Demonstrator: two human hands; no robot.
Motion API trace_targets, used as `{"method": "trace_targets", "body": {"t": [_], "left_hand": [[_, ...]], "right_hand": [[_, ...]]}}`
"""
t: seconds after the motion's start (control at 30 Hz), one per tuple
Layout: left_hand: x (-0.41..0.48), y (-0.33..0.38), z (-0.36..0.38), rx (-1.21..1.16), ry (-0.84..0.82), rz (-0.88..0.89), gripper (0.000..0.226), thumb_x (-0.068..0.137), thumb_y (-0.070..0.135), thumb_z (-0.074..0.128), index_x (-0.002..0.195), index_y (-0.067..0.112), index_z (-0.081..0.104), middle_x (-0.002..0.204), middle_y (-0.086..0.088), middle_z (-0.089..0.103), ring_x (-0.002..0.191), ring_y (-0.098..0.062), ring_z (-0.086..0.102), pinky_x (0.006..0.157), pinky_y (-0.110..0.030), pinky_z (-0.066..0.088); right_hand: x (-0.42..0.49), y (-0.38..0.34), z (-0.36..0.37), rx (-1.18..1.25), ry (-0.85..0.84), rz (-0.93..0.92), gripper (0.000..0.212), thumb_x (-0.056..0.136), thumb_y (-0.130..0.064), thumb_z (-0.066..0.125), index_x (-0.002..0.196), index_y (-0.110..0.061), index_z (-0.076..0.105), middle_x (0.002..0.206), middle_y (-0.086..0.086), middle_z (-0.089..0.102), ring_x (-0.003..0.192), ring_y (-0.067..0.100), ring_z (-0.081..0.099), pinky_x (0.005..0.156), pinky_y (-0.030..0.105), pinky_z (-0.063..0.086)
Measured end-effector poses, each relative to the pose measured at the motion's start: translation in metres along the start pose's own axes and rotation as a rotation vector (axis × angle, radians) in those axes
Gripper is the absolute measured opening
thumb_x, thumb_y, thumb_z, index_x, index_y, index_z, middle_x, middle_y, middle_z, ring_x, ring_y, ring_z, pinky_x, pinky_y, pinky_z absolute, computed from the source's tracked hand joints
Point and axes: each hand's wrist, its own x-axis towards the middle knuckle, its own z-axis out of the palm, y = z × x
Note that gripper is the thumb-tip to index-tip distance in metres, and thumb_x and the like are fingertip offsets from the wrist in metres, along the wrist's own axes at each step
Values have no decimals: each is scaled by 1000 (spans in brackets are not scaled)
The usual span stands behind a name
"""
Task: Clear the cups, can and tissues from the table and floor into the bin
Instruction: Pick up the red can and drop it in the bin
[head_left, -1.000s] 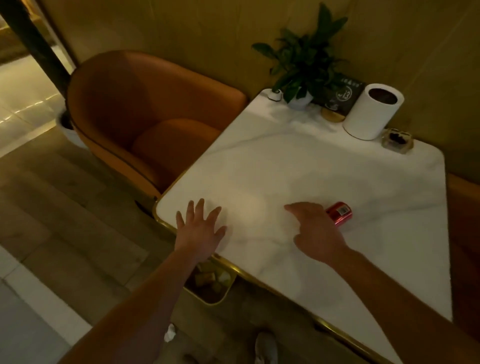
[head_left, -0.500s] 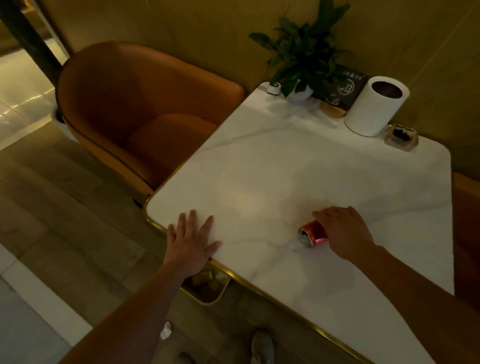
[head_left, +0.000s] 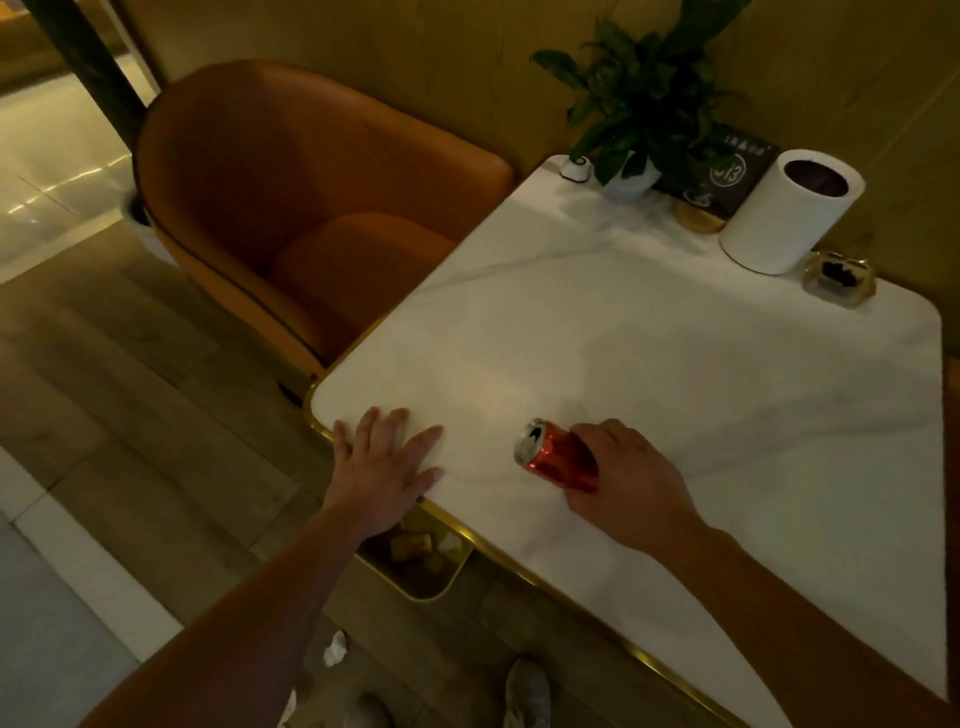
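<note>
A red can (head_left: 557, 457) lies on its side on the white marble table (head_left: 675, 364), its silver top pointing left. My right hand (head_left: 626, 480) is wrapped around the can's right end. My left hand (head_left: 384, 465) rests flat on the table's near-left corner, fingers spread, holding nothing. Below the table's edge stands a gold-rimmed bin (head_left: 421, 564) with scraps inside, partly hidden by the tabletop. A crumpled white tissue (head_left: 336, 647) lies on the floor near my feet.
An orange armchair (head_left: 311, 208) stands left of the table. At the table's far end are a potted plant (head_left: 639, 104), a black sign (head_left: 727, 169), a white cylinder (head_left: 789, 213) and a small glass dish (head_left: 837, 278). My shoes (head_left: 525, 691) show at the bottom.
My right hand has closed on the can and drawn it left and toward me across the table. My left hand has stayed flat on the corner.
</note>
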Motion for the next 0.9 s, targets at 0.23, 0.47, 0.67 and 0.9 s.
{"method": "trace_targets", "body": {"t": [0.23,0.47,0.67,0.9], "left_hand": [[16,-47,-3,46,85,65,58,92,68,16,146,48,16,162,-12,8,149,-36,-5,119,-57,1],[29,-78,8,9,117,168,57,92,71,16,146,56,6,164,-4,-2,149,-28,-13,120,-50,-6],[31,-83,19,34,199,207,57,93,69,20,147,53,11,164,-7,8,150,-32,-2,120,-54,0],[31,-85,22,39,268,224,56,94,67,23,147,49,20,162,-9,17,149,-34,5,118,-57,8]], "right_hand": [[-32,-80,25,554,-103,18,57,71,-43,78,120,-45,49,109,-20,62,85,-3,64,67,9,47],[-34,-139,121,618,-237,-60,63,73,-46,73,129,-45,44,120,-25,57,108,-3,56,91,14,46],[8,-148,224,590,-321,85,64,81,-35,73,138,-30,43,139,-6,54,129,15,50,103,26,44],[71,-143,298,543,-356,249,75,84,-25,72,147,-26,31,145,3,47,135,25,45,107,36,41]]}}
